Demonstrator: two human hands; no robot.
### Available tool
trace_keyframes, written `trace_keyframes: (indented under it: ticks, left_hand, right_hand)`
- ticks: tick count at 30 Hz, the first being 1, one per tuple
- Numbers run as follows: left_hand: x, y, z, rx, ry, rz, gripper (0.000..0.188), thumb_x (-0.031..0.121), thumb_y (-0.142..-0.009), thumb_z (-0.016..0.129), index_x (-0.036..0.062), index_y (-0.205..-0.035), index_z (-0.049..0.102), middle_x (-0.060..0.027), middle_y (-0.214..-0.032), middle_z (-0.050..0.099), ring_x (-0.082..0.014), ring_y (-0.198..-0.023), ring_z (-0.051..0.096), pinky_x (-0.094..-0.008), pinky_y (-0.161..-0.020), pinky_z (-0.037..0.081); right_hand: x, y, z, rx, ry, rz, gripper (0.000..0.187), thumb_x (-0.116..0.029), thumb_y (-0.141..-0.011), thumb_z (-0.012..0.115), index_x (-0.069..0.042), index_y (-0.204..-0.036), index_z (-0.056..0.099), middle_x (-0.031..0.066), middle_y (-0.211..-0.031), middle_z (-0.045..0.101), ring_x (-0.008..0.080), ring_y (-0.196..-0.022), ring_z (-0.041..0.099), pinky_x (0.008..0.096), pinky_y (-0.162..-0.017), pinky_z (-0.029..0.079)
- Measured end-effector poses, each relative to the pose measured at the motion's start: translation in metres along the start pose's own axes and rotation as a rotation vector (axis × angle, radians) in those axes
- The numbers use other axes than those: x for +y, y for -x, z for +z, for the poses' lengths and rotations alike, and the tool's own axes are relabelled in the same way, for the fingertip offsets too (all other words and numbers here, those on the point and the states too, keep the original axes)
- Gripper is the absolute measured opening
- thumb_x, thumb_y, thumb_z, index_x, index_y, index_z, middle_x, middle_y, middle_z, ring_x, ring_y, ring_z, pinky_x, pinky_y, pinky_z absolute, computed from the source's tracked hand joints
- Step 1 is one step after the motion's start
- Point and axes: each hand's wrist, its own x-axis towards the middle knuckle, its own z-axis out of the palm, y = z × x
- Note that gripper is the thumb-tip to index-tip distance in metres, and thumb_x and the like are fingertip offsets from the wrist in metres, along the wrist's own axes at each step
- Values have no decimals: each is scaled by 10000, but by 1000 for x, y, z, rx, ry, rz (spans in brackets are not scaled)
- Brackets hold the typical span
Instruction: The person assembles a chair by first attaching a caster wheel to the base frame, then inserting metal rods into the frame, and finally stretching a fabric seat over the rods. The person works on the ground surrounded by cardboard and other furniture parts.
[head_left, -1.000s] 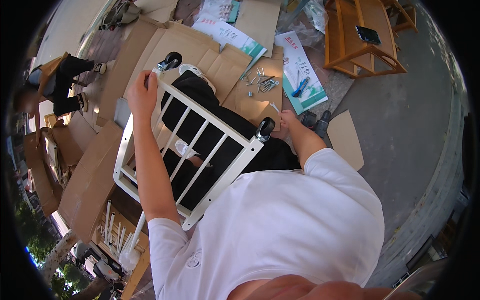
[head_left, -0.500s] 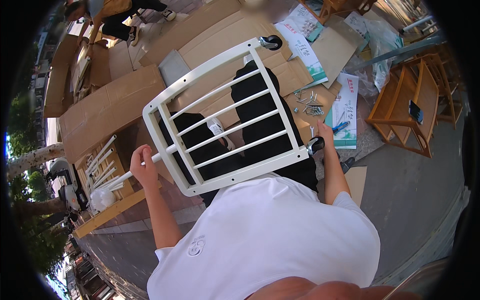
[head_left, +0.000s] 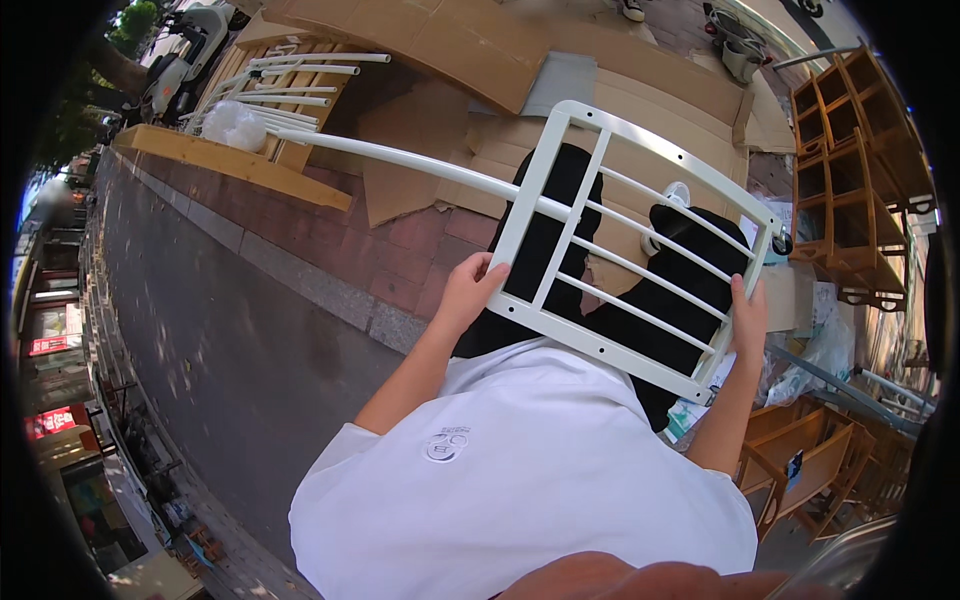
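Observation:
A white slatted frame point(head_left: 600, 350) with thin rods across it lies over my lap. From its left side a long white pole point(head_left: 400, 165) reaches out to the far left, its inner end joined at the frame's crossbar. My left hand point(head_left: 470, 294) is closed on the near left corner of the frame, thumb on top. My right hand point(head_left: 748, 318) grips the right edge, thumb up and fingers mostly hidden beneath. A black caster wheel point(head_left: 782, 244) shows at the far right corner. The near right caster is hidden behind my right arm.
Flattened cardboard point(head_left: 440, 50) covers the paving ahead. At the far left several white tubes point(head_left: 300, 90) and a bubble-wrap bundle point(head_left: 235, 126) rest by a wooden beam point(head_left: 230, 165). Brown wooden shelves point(head_left: 850, 170) stand at right, with another wooden piece point(head_left: 800, 450) nearer. Plastic wrapping point(head_left: 825, 345) lies between them.
My view has swung left. My left hand has gone from beside the pole to the frame's near corner. My right hand has left the area near the bolts and taken the right edge.

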Motion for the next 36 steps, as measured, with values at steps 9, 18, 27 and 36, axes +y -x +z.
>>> trace_keyframes:
  ticks: [9, 18, 27, 36]
  left_hand:
    - [25, -38, 9, 2, -262, 131, 480, 388, -837, 749, -44, -1023, 651, -182, -925, 702, -311, -856, 679, -418, -775, 524]
    - [141, -15, 4, -298, 255, 212, 306, 204, -906, 716, -13, -1065, 571, -71, -840, 659, -125, -610, 652, -260, -558, 515]
    - [321, 54, -84, -112, 247, 889, 358, 266, -884, 745, -2, -1073, 602, -38, -818, 638, -68, -600, 561, -228, -532, 415]
    - [375, 179, -231, 466, -275, 918, 374, 310, -923, 697, 0, -1127, 649, -45, -898, 651, -46, -626, 503, -188, -549, 365]
  right_hand:
    - [10, 2, 15, 148, -50, 26, 394, -355, -1015, 541, -7, -1188, 609, 132, -1041, 652, 220, -959, 593, 363, -888, 458]
    - [-49, 18, -59, 364, -289, -52, 283, -315, -1008, 587, -33, -1025, 588, 4, -688, 520, 91, -574, 494, 261, -546, 406]
    - [-214, -58, -75, 279, -658, -412, 390, -318, -1033, 560, -6, -1265, 531, 39, -864, 576, 118, -716, 588, 268, -655, 505]
    - [-348, -69, 103, -570, -479, -717, 422, -258, -1017, 586, 19, -1327, 516, 100, -1101, 656, 157, -973, 643, 290, -837, 513]
